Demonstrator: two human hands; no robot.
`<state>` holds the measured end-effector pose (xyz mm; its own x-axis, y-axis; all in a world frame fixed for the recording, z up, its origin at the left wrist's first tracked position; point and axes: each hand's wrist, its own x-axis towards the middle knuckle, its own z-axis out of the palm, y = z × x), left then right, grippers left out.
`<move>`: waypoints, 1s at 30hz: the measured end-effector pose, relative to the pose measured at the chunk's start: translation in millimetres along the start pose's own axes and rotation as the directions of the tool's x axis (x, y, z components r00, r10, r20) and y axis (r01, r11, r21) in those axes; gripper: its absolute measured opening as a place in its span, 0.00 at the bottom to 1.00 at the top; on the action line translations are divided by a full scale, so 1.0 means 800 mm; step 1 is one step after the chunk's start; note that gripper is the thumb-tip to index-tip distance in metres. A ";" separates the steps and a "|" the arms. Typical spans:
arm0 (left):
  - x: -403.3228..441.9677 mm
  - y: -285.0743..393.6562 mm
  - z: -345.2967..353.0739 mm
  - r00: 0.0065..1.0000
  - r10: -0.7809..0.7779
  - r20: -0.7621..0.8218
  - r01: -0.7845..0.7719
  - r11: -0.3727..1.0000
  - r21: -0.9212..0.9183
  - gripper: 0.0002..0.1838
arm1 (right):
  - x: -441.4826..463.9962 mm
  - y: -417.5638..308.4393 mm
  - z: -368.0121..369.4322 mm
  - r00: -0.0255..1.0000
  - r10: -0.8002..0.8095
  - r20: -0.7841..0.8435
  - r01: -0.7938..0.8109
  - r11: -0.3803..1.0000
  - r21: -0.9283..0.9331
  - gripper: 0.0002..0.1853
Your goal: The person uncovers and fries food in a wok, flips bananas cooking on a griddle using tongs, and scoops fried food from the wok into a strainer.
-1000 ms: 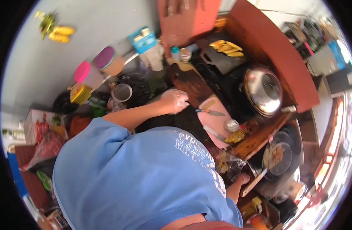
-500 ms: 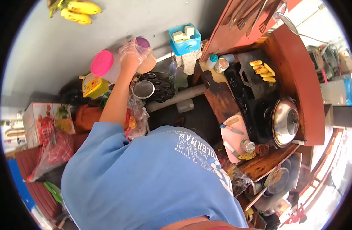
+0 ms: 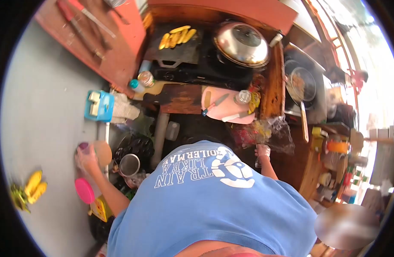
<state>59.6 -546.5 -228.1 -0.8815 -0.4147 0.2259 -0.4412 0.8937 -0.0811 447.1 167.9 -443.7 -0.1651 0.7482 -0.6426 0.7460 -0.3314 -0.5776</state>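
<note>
My left hand, in a clear plastic glove, is closed round the purple lid of a jar with tan contents. A pink-lidded container stands beside it. My right hand, also gloved, is low on the right by a clear plastic bag. Its fingers look curled; what they hold, if anything, is too small to make out. Ahead lie a pink cutting board with knives and a glass jar, and a griddle with several yellow-brown bananas.
A domed lid covers a pan on the stove. A blue basket holds pale blocks. A round strainer is near my left forearm. Bananas lie at far left. A handled pan stands right.
My view has swung to the right, so the stove is now ahead. My left hand stays at the purple lid. My right hand has come into view beside the plastic bag.
</note>
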 end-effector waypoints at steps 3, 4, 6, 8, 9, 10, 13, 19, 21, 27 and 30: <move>0.005 -0.002 -0.004 0.998 0.002 0.061 0.000 1.000 -0.025 0.49 | -0.004 0.027 -0.016 0.999 0.005 0.045 0.001 0.990 -0.143 0.09; 0.006 -0.003 -0.004 0.997 -0.002 0.076 0.005 0.999 -0.048 0.49 | -0.003 0.036 -0.023 1.000 0.020 0.017 -0.018 0.993 -0.114 0.09; -0.004 0.004 -0.022 0.999 -0.012 0.042 0.015 0.997 -0.074 0.50 | 0.006 0.060 -0.029 0.998 0.062 0.032 -0.051 0.959 -0.280 0.07; -0.018 0.028 -0.059 0.998 -0.013 -0.054 0.016 0.998 0.057 0.48 | 0.026 0.097 -0.038 0.999 0.050 0.008 -0.046 0.962 -0.270 0.07; -0.027 0.044 -0.090 0.994 -0.016 -0.107 0.033 0.986 0.161 0.46 | 0.042 0.119 -0.043 1.000 -0.009 -0.010 0.005 0.941 -0.337 0.07; -0.029 0.056 -0.111 0.994 0.020 -0.112 -0.003 0.989 0.147 0.46 | 0.050 0.132 -0.049 0.998 -0.067 -0.019 0.054 0.911 -0.408 0.07; -0.023 0.092 -0.146 0.874 0.125 -0.470 -0.101 0.992 0.076 0.34 | -0.011 0.064 -0.086 0.997 0.061 -0.050 -0.065 0.994 -0.093 0.09; -0.090 0.379 -0.200 0.605 0.416 -0.679 -0.793 0.239 -0.560 0.13 | 0.010 -0.032 -0.182 0.999 0.037 -0.028 0.003 0.549 0.836 0.26; -0.166 0.495 -0.214 0.629 0.616 -0.474 -0.521 -0.119 -0.845 0.12 | -0.024 -0.101 -0.219 0.995 -0.084 0.051 -0.016 0.370 0.929 0.33; -0.397 0.759 -0.223 0.092 0.817 -0.569 -0.635 -0.392 -0.665 0.23 | -0.060 -0.208 -0.270 0.900 -0.286 0.330 -0.205 0.391 0.897 0.27; -0.484 0.867 -0.193 0.135 0.879 -0.456 -0.685 -0.250 -0.684 0.29 | -0.002 -0.191 -0.272 0.850 -0.355 0.389 -0.160 0.530 0.833 0.17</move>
<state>121.0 260.1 -221.8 -0.4303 0.8081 0.4023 0.8294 0.1780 0.5296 474.1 342.3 -244.9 -0.6564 0.5302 -0.5367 -0.1160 -0.7739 -0.6226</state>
